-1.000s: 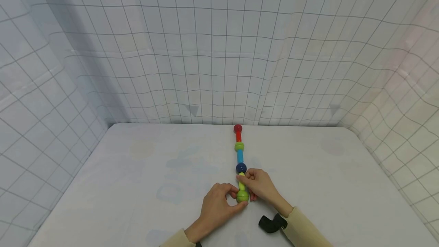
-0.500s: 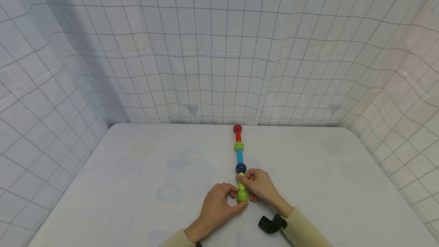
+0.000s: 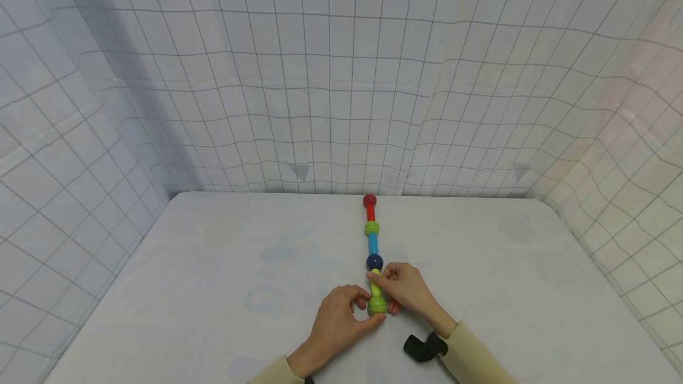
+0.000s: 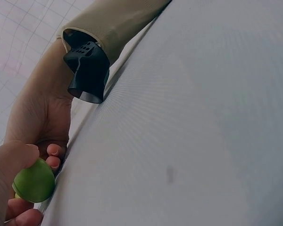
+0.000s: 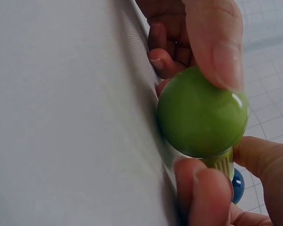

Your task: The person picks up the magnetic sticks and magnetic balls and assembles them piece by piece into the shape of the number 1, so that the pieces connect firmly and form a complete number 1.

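A straight chain of coloured balls and sticks lies on the white table. From the far end come a red ball [image 3: 370,200], a red stick [image 3: 370,213], a green ball [image 3: 372,228], a light blue stick [image 3: 373,244], a dark blue ball [image 3: 374,262], a yellow-green stick [image 3: 376,286] and a near green ball [image 3: 376,306]. My left hand [image 3: 340,322] pinches the near green ball between thumb and fingers. Just beyond it, my right hand [image 3: 408,289] pinches the yellow-green stick. The right wrist view shows the green ball [image 5: 203,113] large, with the stick's ridged end [image 5: 221,164] meeting it.
A black curved wrist mount [image 3: 425,348] sticks out from the right sleeve [image 3: 475,355] above the table. White grid-patterned curtains [image 3: 341,88] stand behind the table [image 3: 213,289] and along both sides. The chain's red end lies close to the far table edge.
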Tool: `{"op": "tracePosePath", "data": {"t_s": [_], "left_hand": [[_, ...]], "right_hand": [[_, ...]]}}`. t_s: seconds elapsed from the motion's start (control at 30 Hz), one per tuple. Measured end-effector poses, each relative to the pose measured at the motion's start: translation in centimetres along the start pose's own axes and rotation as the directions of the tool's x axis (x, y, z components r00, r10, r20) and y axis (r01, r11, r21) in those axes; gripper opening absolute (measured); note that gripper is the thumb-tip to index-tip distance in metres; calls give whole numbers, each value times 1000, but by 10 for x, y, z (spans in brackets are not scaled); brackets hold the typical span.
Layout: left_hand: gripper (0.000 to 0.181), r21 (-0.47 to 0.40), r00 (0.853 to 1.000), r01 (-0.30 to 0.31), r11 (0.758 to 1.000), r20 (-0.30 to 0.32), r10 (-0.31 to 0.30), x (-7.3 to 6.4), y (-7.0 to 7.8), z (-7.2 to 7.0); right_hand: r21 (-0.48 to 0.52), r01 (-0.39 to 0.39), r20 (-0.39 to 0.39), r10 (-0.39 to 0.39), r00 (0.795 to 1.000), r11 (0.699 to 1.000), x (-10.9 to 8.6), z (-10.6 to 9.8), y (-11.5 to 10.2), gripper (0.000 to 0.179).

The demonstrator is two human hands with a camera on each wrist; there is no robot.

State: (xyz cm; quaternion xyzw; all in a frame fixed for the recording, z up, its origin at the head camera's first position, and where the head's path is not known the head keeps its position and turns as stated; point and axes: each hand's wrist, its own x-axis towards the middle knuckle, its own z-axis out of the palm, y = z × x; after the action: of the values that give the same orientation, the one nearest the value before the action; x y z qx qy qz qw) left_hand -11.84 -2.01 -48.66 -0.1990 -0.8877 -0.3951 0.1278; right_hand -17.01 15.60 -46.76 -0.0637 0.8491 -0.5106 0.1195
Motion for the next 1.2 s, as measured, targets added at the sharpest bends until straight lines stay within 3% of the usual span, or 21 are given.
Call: {"op": "tracePosePath", "data": {"t_s": [0.87,1.07,1.2], "left_hand": [[31,-16,999,39,999,-2,-39,2,2,0],[31,-36,996,91,995,11,-90,3,3,0],[32,-92,988,153,984,49,-149,4,2,-4]], "right_hand": [[7,-20,2,20,1000,1000,1,-1,-1,47],[0,-15,21,15,1000,1000,3,-3,0,48],[-10,-18,74,19,997,1000,3,-8,0,48]]}}
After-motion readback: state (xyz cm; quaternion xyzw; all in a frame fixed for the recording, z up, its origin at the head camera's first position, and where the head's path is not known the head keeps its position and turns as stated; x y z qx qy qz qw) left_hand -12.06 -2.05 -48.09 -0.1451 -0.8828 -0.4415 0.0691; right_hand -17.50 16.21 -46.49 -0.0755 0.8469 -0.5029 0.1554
